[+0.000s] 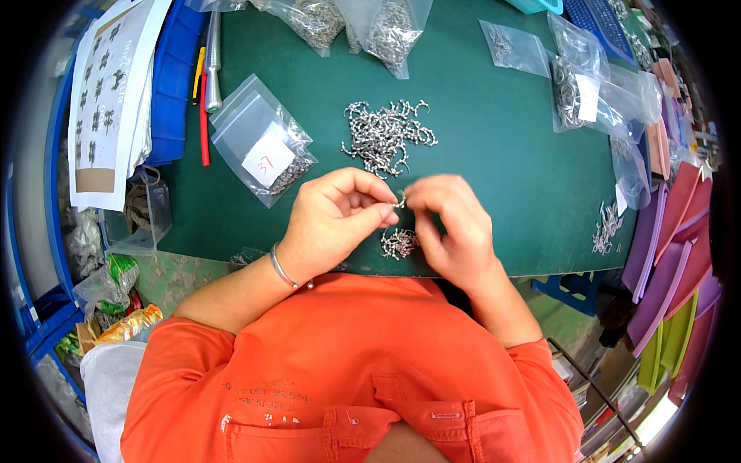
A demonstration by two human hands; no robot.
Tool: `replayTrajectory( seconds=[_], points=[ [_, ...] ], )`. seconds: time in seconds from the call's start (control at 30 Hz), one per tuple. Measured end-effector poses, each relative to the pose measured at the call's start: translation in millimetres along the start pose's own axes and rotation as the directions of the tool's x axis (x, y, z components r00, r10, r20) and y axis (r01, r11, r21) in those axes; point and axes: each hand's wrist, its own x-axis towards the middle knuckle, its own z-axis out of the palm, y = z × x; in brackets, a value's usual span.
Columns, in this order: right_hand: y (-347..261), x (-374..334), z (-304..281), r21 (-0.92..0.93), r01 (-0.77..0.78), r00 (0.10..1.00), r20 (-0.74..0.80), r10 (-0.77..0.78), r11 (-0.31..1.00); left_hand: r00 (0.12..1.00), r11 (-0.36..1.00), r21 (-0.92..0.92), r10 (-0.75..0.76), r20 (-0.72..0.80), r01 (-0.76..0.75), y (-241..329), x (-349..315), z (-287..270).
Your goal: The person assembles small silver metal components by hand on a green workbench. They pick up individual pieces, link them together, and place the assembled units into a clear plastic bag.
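Observation:
Between my two hands is a small curved silvery metal piece (400, 200), too small to name more exactly. My left hand (336, 220) pinches it between thumb and fingertips. My right hand (454, 224) is at its other side, fingers bent and somewhat blurred, so its hold on the piece is unclear. Just below, near the table's front edge, lies a small pile of similar curved pieces (399, 243). A larger heap of curved silvery pieces (386, 135) spreads over the green table (494, 154) beyond my hands.
A clear zip bag (262, 143) of metal parts with a white label lies at left, near red and yellow pens (204, 116). More filled bags (390, 35) are at the far edge and right (570, 92). Loose pieces (607, 229) lie at right; a blue bin (170, 85) stands left.

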Motion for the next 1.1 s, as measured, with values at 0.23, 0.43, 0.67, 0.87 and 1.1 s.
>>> replayTrajectory(
  seconds=[0.23,0.43,0.67,0.87,1.1],
  points=[
    [18,13,8,-0.286,-0.067,0.981,0.154,0.115,0.956,0.995,0.994,0.066,0.089,-0.040,-0.086,-5,-1,-2],
    [9,6,-7,-0.339,-0.165,0.965,0.138,0.222,0.926,0.986,0.973,0.174,0.162,-0.036,-0.153,-3,-2,-1],
    [11,-5,-7,-0.353,-0.192,0.970,0.073,0.231,0.916,0.973,0.934,0.283,0.231,-0.018,-0.217,-3,-2,4],
    [13,-21,-5,0.210,-0.474,0.863,-0.081,0.498,0.855,0.993,0.857,0.512,-0.002,0.116,-0.058,9,-5,1],
    [1,-20,-9,0.393,-0.438,0.868,-0.048,0.493,0.809,0.990,0.798,0.601,-0.044,0.133,-0.045,10,0,5]
  ],
)
